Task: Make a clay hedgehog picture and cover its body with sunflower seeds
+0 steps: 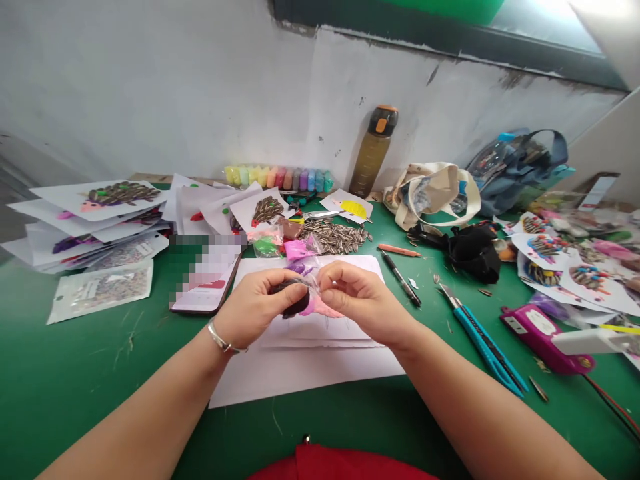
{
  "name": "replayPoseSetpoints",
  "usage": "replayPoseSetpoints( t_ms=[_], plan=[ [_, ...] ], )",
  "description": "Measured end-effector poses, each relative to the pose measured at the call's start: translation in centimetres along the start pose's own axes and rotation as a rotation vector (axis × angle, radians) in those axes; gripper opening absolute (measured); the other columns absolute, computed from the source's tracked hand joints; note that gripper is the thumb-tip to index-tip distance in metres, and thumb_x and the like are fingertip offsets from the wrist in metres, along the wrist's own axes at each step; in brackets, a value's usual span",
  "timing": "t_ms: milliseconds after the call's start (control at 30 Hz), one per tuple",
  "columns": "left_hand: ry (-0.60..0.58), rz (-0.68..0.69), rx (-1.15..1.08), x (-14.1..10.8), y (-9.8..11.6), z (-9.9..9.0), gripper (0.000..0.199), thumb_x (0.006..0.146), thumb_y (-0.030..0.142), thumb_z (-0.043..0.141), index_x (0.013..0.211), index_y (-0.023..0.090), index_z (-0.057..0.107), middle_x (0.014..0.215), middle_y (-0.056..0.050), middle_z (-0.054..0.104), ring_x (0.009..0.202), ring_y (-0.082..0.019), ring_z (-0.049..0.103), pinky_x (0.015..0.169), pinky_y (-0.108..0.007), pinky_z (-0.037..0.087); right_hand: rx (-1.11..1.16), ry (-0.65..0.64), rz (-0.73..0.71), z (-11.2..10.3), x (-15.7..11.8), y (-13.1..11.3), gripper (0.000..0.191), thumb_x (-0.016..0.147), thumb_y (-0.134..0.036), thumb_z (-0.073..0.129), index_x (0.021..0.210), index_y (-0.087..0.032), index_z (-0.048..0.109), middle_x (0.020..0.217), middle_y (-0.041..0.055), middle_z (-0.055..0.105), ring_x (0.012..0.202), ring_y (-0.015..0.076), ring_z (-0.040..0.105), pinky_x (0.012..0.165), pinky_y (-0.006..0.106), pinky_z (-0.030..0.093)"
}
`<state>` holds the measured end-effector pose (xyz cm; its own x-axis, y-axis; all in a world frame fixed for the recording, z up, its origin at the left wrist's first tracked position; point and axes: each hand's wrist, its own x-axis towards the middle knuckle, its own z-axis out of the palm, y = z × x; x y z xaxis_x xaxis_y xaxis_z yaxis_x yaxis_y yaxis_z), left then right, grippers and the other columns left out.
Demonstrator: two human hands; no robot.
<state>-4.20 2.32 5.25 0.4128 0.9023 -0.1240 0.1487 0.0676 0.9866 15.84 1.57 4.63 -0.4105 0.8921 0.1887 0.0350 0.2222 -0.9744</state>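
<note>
My left hand [263, 300] is closed on a black lump in clear plastic wrap [296, 305], above the white paper in front of me. My right hand [353, 300] pinches the edge of the same clear wrap, just right of the lump. Beneath both hands, white sheets [300, 373] are stacked, with a pink and purple shape [325, 308] partly showing on the top one. Small bags of green clay [265, 245] and pink clay [300, 248] lie just beyond my fingers. A heap of striped seeds [335, 237] is behind them.
On the left are a phone [207, 283], seed-covered pictures [120, 195] and a bead packet [103, 290]. A row of coloured clay [280, 179] and a bottle [373, 153] stand at the back. To the right are a pen [401, 279], blue cutter [483, 340], cloth bag [433, 193] and magenta device [543, 337].
</note>
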Motion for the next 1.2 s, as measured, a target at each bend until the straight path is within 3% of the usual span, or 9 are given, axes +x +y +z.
replayPoseSetpoints(
  t_ms=[133,300,500,700,833,967,1200],
  plan=[
    [-0.012,-0.011,0.020,-0.1,0.2,0.0,0.029,0.083,0.043,0.062,0.079,0.014,0.064,0.062,0.001,0.056,0.055,-0.010,0.048,0.054,-0.024,0.042,-0.063,-0.067,0.003,-0.5,0.1,-0.5,0.015,0.089,-0.028,0.056,0.092,-0.024,0.070,0.093,0.0021,0.066,0.088,0.0155,0.061,0.082,0.033,0.049],
    [-0.012,-0.065,0.025,-0.1,0.0,-0.2,0.030,0.083,0.043,0.061,0.079,0.013,0.063,0.063,0.000,0.058,0.056,-0.010,0.049,0.053,-0.024,0.042,-0.170,-0.023,0.075,-0.7,0.4,0.0,0.013,0.085,-0.024,0.059,0.089,-0.024,0.072,0.086,0.0000,0.068,0.080,0.0145,0.062,0.073,0.030,0.050],
    [-0.067,-0.081,-0.091,0.1,-0.3,0.0,0.030,0.082,0.043,0.063,0.078,0.013,0.062,0.060,0.001,0.057,0.052,-0.009,0.047,0.050,-0.022,0.041,-0.432,-0.015,-0.116,-0.4,0.6,1.0,0.010,0.083,-0.020,0.062,0.081,-0.023,0.072,0.077,0.0004,0.065,0.073,0.0136,0.060,0.068,0.027,0.047],
    [-0.081,-0.039,-0.192,0.0,-0.5,0.1,0.031,0.084,0.043,0.062,0.074,0.014,0.060,0.059,0.002,0.056,0.051,-0.008,0.046,0.049,-0.022,0.041,-0.273,0.034,-0.140,0.3,0.4,1.2,0.016,0.082,-0.024,0.066,0.097,-0.027,0.071,0.098,0.0030,0.062,0.080,0.0133,0.060,0.076,0.030,0.050],
    [-0.083,-0.054,-0.207,-0.1,-0.3,0.2,0.032,0.082,0.045,0.064,0.075,0.014,0.060,0.059,0.001,0.057,0.051,-0.009,0.047,0.049,-0.023,0.042,-0.179,0.055,-0.104,0.5,0.3,1.1,0.017,0.082,-0.021,0.064,0.095,-0.029,0.072,0.098,0.0027,0.062,0.091,0.0164,0.059,0.079,0.032,0.050],
    [-0.127,-0.080,-0.216,-0.2,-0.3,0.3,0.036,0.081,0.049,0.063,0.075,0.013,0.060,0.061,-0.001,0.059,0.053,-0.010,0.049,0.051,-0.024,0.043,-0.005,0.042,-0.040,0.5,0.2,1.0,0.011,0.079,-0.028,0.070,0.089,-0.027,0.073,0.095,0.0031,0.061,0.089,0.0171,0.059,0.074,0.032,0.052],
    [-0.097,-0.085,-0.239,-0.2,-0.7,0.6,0.036,0.084,0.048,0.061,0.075,0.014,0.058,0.062,0.000,0.058,0.055,-0.010,0.051,0.050,-0.022,0.042,-0.111,0.104,-0.121,1.0,0.2,1.0,0.017,0.084,-0.024,0.065,0.098,-0.030,0.072,0.099,0.0029,0.061,0.093,0.0163,0.058,0.080,0.032,0.051]
  ],
)
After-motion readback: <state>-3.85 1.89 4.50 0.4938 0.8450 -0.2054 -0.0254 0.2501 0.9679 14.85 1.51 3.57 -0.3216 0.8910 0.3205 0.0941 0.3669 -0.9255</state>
